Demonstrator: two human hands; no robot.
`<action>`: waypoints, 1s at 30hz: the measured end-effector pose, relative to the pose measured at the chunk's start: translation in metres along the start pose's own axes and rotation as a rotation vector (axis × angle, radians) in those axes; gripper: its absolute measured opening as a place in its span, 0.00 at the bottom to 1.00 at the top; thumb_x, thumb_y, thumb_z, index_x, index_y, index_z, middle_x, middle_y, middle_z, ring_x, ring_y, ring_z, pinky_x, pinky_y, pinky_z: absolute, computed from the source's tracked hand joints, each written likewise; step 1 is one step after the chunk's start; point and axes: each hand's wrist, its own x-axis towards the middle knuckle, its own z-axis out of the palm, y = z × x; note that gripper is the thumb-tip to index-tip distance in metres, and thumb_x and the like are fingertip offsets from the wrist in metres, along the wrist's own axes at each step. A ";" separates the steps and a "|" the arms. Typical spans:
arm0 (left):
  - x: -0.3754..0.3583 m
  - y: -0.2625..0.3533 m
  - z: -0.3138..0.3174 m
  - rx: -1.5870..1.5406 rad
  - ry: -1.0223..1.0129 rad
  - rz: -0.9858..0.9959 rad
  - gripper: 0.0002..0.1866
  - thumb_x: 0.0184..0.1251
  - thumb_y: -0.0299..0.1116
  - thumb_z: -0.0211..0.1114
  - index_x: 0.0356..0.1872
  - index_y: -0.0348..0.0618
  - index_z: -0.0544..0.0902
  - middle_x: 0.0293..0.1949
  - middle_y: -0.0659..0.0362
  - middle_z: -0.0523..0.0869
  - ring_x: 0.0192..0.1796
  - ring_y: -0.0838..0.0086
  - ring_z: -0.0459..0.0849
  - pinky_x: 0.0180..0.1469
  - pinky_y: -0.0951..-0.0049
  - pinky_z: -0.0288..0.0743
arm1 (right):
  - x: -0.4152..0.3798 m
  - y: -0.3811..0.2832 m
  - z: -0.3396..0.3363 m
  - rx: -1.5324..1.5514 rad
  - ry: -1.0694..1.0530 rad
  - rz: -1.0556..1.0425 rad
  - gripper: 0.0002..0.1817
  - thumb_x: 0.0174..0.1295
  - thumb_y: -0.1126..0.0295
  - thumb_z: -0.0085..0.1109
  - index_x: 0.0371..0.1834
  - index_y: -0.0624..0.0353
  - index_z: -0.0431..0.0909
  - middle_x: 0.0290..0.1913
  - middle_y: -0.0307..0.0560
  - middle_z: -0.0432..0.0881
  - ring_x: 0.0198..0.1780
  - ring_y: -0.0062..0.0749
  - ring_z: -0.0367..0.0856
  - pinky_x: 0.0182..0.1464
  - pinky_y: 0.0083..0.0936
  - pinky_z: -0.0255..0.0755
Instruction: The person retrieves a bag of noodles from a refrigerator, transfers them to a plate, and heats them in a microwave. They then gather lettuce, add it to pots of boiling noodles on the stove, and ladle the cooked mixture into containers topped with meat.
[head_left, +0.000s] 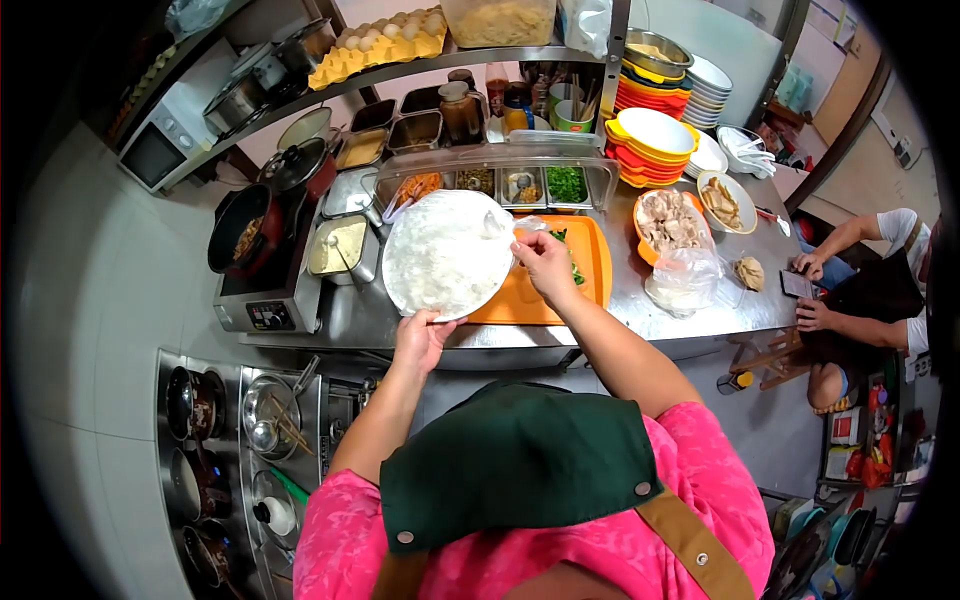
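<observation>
Surface: stainless steel counter (640, 300) in a kitchen, tiled wall at left.
Left: black frying pan (243, 232) on a hob at the counter's left end.
Left hand (422, 338): fingers curled under the near rim of the round white plate (445, 255).
Right hand (545, 262): fingertips pinching the plate's right edge, over the orange plastic tray (590, 262).
Right: seated person (870, 300) past the counter's end.

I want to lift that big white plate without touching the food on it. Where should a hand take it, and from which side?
Take the white plate by its bare near rim, coming from the person's side, as the left hand does there. The plate is wide and covered in white food, and the right hand works at its right edge.
</observation>
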 end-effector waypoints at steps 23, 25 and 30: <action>-0.012 0.001 0.009 0.095 -0.076 -0.040 0.19 0.52 0.23 0.47 0.46 0.20 0.66 0.38 0.41 0.78 0.34 0.57 0.82 0.31 0.76 0.80 | 0.006 -0.042 -0.090 0.419 -0.155 0.265 0.23 0.53 0.68 0.58 0.52 0.58 0.65 0.36 0.38 0.78 0.33 0.17 0.76 0.28 0.12 0.68; -0.012 0.002 0.010 0.088 -0.085 -0.028 0.20 0.52 0.23 0.47 0.46 0.20 0.66 0.37 0.41 0.79 0.33 0.58 0.82 0.31 0.76 0.81 | 0.003 -0.014 -0.085 0.292 -0.250 0.322 0.16 0.54 0.70 0.56 0.46 0.59 0.69 0.35 0.39 0.78 0.27 0.17 0.76 0.25 0.12 0.68; -0.006 0.005 0.004 0.088 -0.102 -0.059 0.18 0.53 0.23 0.47 0.45 0.20 0.67 0.36 0.41 0.79 0.33 0.58 0.82 0.31 0.76 0.81 | -0.011 -0.021 -0.066 0.244 -0.451 0.587 0.08 0.56 0.72 0.50 0.38 0.57 0.71 0.25 0.40 0.76 0.14 0.14 0.69 0.09 0.09 0.56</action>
